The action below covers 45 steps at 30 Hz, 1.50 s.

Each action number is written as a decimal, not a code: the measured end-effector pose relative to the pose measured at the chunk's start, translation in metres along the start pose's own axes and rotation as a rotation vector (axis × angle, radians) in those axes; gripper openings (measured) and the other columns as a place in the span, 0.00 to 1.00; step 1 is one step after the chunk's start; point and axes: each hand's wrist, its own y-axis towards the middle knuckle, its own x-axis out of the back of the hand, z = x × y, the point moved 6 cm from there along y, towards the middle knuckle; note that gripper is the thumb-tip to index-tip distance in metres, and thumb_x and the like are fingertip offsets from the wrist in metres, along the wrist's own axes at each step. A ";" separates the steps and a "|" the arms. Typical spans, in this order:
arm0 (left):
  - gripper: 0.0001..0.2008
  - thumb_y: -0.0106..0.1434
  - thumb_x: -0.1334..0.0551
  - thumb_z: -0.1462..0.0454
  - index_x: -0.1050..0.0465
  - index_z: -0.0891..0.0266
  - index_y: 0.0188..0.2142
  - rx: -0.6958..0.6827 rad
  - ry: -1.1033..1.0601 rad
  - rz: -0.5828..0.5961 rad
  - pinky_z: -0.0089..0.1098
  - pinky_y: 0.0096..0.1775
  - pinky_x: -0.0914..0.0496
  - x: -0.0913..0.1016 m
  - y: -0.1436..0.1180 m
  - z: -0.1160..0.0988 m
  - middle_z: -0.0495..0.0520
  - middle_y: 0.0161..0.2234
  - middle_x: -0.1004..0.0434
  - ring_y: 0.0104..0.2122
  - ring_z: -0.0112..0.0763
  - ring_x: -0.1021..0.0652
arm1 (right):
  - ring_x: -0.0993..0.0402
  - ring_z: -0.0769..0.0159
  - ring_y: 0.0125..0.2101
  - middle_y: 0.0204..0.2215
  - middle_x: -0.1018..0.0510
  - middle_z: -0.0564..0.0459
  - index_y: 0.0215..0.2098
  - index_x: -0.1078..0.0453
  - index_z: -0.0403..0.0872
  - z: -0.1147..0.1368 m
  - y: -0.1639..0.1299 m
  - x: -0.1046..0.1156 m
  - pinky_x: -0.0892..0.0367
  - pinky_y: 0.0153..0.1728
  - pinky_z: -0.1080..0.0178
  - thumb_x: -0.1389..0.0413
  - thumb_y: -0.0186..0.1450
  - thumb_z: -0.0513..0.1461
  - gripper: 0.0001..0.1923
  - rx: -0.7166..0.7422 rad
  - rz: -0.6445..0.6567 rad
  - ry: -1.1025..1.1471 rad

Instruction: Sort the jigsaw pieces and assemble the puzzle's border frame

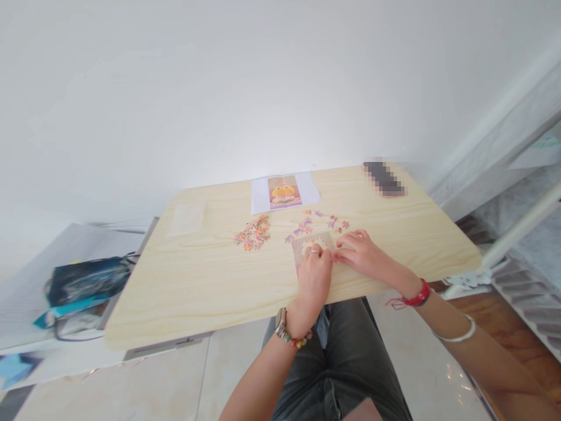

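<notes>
My left hand and my right hand rest side by side on a small, partly built jigsaw puzzle on a light wooden table. Fingertips of both press on the puzzle near its right edge; whether a piece is pinched between them I cannot tell. A ring is on the left hand. Loose purple and pink pieces lie just beyond the hands. A heap of orange and pink pieces sits to the left.
A reference picture of a yellow figure on white paper lies at the table's far edge. A pale paper sheet is at far left, a blurred dark object at far right. A dark bag lies left of the table.
</notes>
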 end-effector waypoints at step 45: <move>0.08 0.63 0.46 0.68 0.30 0.62 0.40 -0.115 0.225 0.012 0.33 0.32 0.31 -0.001 -0.009 -0.013 0.55 0.34 0.31 0.37 0.37 0.30 | 0.35 0.63 0.39 0.35 0.26 0.49 0.34 0.29 0.44 0.009 -0.004 -0.002 0.47 0.43 0.57 0.54 0.68 0.37 0.12 0.027 0.042 -0.131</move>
